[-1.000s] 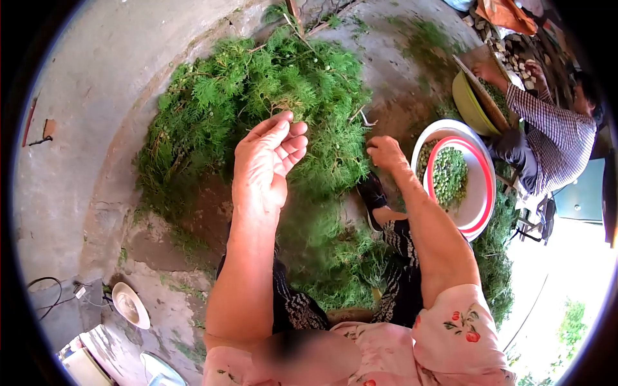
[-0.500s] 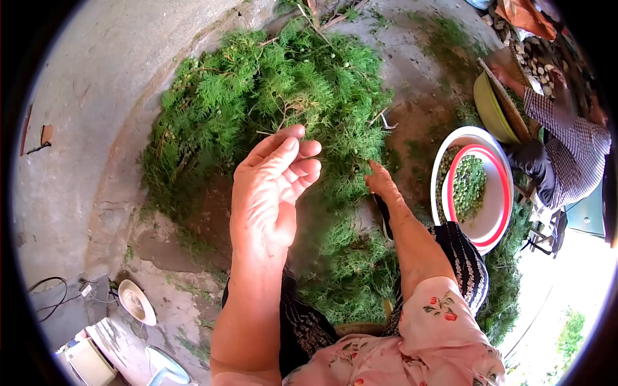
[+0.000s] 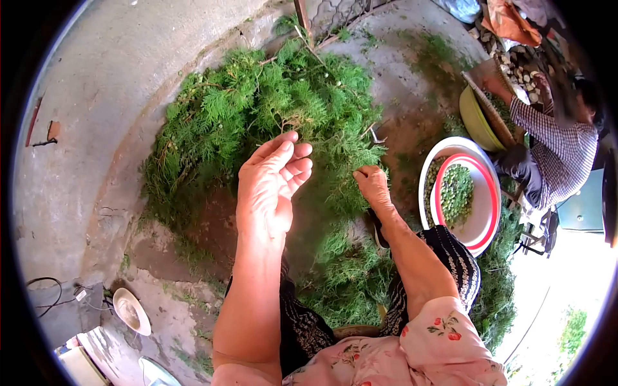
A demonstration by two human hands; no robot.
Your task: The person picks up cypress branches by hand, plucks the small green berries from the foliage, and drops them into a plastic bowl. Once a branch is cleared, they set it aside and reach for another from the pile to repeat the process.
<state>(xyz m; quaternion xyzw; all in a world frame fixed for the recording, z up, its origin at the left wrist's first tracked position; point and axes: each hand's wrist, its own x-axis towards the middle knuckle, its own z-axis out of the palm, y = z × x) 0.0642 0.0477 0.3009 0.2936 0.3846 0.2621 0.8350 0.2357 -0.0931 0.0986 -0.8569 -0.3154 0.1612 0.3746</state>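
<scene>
Head view. Slightly left of centre, raised with palm showing, the left hand (image 3: 267, 183): tips of thumb and forefinger close together, other fingers loosely curled and slightly apart; cannot tell of anything pinched between. Just beyond those fingertips, a brownish sprig (image 3: 293, 120); cannot tell whether touching. To the right, the right hand (image 3: 374, 185), seen from its back, fingers curled in at the right edge of the greenery; cannot tell whether clamped on a stem or merely resting.

Beyond both hands and spreading left, a large heap of green branches (image 3: 222, 119), feathery, lying on the ground against a pale concrete surface (image 3: 96, 141). Nearer, between legs in dark patterned trousers (image 3: 297, 331), more loose greenery (image 3: 347, 283).

Right of the right hand and well apart from it, a white basin (image 3: 422, 193), with a red-rimmed container (image 3: 496, 201) set inside and small round green fruits (image 3: 457, 193) within. Just beyond, a yellow-green basin (image 3: 477, 122), tilted in view. At far right, seated, a co-worker in a checked shirt (image 3: 570, 151), arms stretched toward the yellow-green basin. At near left, well apart, a pale bowl (image 3: 132, 314) on the ground.
</scene>
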